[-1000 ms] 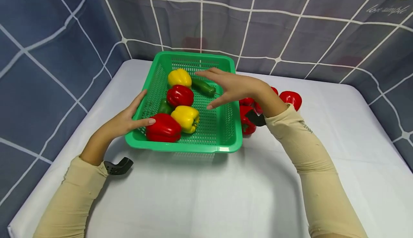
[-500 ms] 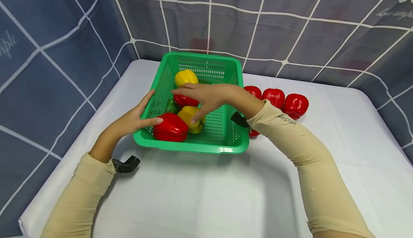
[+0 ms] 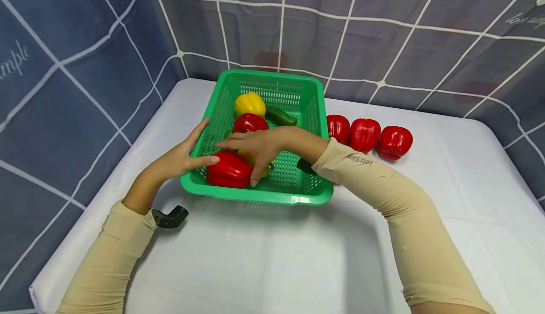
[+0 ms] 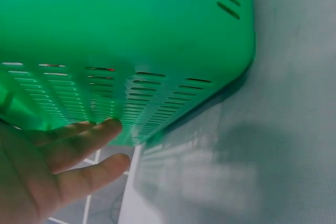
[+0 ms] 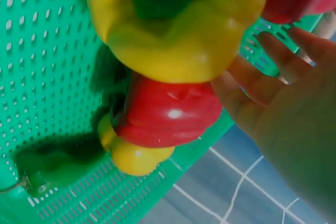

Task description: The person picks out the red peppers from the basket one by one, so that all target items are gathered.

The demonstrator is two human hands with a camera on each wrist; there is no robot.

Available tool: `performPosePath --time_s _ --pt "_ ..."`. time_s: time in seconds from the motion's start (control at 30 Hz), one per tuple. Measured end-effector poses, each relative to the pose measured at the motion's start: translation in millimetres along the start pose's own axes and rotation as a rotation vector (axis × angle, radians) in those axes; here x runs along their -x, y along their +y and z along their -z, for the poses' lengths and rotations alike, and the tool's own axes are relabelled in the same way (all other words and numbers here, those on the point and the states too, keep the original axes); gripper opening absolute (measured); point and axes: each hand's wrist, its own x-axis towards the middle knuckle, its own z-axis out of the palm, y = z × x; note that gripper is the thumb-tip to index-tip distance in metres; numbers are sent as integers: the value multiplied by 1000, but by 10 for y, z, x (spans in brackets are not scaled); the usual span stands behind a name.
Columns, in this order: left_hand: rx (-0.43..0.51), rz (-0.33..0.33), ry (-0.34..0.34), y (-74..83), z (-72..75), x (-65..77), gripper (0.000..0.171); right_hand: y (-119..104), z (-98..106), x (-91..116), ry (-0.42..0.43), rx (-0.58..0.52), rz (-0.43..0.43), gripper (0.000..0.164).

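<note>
The left hand rests over the left side of a green plastic basket, its thumb inside near a large red bell pepper. Its other fingers lie fairly straight along the outer wall in the left wrist view. Over the basket, the right hand reaches with spread fingers between that red pepper and a yellow bell pepper. It partly covers the yellow one in the head view; its fingertips are near or touching the large red one, contact cannot be told.
Farther back in the basket lie another red bell pepper, another yellow bell pepper and a long green pepper. Several red bell peppers stand on the white table to the right. A grey checked curtain closes the back.
The right hand has moved left and toward the basket's front, from above the long green pepper to the yellow and large red peppers. The left hand keeps its place on the basket; the view has shifted slightly.
</note>
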Motion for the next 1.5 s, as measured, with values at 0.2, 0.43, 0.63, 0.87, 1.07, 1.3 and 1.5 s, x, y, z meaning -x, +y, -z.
performPosePath --time_s 0.2,0.43,0.63,0.87,1.07,1.3,1.5 --pt "-15 -8 -1 6 7 0 92 -21 -23 -27 10 16 25 103" --pt "-20 -9 -1 0 13 2 92 -34 -31 -40 34 26 51 94" --pt "-8 -22 -12 1 -13 -24 91 9 -28 12 78 9 72 91" --pt "-39 -21 -3 13 5 -18 90 69 58 193 183 -69 74 89" --pt "-29 -27 -3 3 11 2 90 88 126 397 280 -217 97 87" --pt "-35 -11 0 18 13 14 91 141 149 671 377 -156 34 84" --pt "-39 -7 0 16 5 13 92 248 79 908 444 -158 -28 85"
